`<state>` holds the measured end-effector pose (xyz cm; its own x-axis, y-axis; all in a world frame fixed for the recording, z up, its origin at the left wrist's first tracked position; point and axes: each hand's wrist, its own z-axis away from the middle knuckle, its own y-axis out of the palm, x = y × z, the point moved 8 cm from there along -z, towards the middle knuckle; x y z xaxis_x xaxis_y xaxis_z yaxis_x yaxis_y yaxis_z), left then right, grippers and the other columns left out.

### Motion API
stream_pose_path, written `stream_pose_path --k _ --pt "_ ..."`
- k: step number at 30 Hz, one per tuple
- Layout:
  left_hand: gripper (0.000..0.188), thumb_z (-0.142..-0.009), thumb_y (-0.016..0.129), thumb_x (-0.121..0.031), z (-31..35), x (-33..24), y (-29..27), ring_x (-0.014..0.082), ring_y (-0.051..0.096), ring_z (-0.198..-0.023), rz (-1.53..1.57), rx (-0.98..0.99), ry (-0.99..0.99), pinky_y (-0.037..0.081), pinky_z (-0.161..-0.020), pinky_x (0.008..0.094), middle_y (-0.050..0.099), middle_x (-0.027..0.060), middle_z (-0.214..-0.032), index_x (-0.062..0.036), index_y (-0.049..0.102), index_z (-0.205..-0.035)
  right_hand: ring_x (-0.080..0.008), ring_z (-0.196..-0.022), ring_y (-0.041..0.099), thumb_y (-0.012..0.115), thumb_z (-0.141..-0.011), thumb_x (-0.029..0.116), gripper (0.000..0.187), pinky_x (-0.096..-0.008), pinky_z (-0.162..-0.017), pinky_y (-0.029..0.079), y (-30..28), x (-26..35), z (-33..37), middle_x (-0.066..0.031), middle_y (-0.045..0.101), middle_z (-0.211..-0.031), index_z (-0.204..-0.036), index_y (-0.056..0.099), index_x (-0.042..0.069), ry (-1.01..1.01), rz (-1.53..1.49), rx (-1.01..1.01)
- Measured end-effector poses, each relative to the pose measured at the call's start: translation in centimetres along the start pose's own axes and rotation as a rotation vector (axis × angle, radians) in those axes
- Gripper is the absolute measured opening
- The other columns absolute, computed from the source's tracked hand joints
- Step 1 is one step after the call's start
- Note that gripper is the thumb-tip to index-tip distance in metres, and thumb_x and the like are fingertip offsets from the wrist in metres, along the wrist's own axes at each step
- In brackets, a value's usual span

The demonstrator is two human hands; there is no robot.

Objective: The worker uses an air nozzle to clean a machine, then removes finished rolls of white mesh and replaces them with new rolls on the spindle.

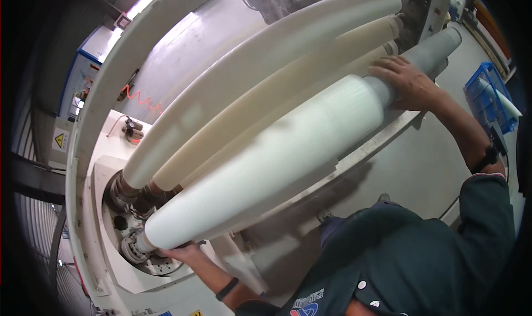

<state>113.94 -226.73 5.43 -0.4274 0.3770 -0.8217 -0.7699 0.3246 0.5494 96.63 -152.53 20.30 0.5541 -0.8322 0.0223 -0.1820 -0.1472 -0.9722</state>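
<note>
A large white roll of ribbed sheet material lies slantwise across the machine in front of me. Under its left end, beside the metal chuck, is my left hand, gripping from below with its fingers partly hidden. A grey tube sticks out from the roll's right end. My right hand is closed over this tube, close to the edge of the white material, with the fingers on top.
Behind the roll, several more long rollers run between the machine's end plates. A pale rail passes below the roll on my side. At the far right stands a blue crate. An orange coiled hose hangs at the back left.
</note>
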Motion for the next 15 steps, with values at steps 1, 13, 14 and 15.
stream_pose_path --k 1,13,14,15 --pt "0.057 -0.08 0.057 -0.054 1.5 1.0 0.9 0.0256 0.062 -0.108 0.001 -0.005 -0.01 0.053 -0.084 0.0425 0.064 0.0031 -0.121 -0.0167 0.062 -0.122 -0.0335 -0.129 0.043 0.086 -0.054 0.016 0.091 -0.0457 -0.112 0.032 -0.3 -1.6 0.7 -0.0138 0.049 -0.136 -0.136 0.046 0.013 0.061 0.067 -0.025" --pt "0.067 -0.087 0.048 -0.051 10.9 4.8 9.3 0.033 0.049 -0.127 0.083 0.254 0.007 0.041 -0.106 0.0483 0.05 0.0127 -0.14 -0.0069 0.048 -0.138 -0.0334 -0.134 0.038 0.087 -0.054 0.012 0.091 -0.0473 -0.114 0.028 0.1 -9.2 4.8 -0.0129 0.045 -0.139 -0.135 0.047 0.015 0.069 0.017 -0.14" --pt "0.067 -0.087 0.047 -0.05 13.1 5.6 10.7 0.0329 0.05 -0.126 0.057 0.275 0.007 0.041 -0.106 0.048 0.051 0.0127 -0.139 -0.0069 0.048 -0.137 -0.0332 -0.134 0.037 0.087 -0.054 0.013 0.091 -0.0472 -0.115 0.027 0.3 -10.6 5.6 -0.013 0.045 -0.139 -0.136 0.046 0.015 0.076 0.075 -0.169" --pt "0.066 -0.087 0.047 -0.05 15.2 6.5 11.9 0.0328 0.05 -0.125 0.032 0.291 0.009 0.041 -0.106 0.0476 0.052 0.0126 -0.138 -0.0069 0.048 -0.137 -0.033 -0.135 0.037 0.087 -0.055 0.014 0.091 -0.047 -0.115 0.027 0.5 -12.2 6.3 -0.0131 0.045 -0.14 -0.136 0.046 0.014 0.079 0.133 -0.197"
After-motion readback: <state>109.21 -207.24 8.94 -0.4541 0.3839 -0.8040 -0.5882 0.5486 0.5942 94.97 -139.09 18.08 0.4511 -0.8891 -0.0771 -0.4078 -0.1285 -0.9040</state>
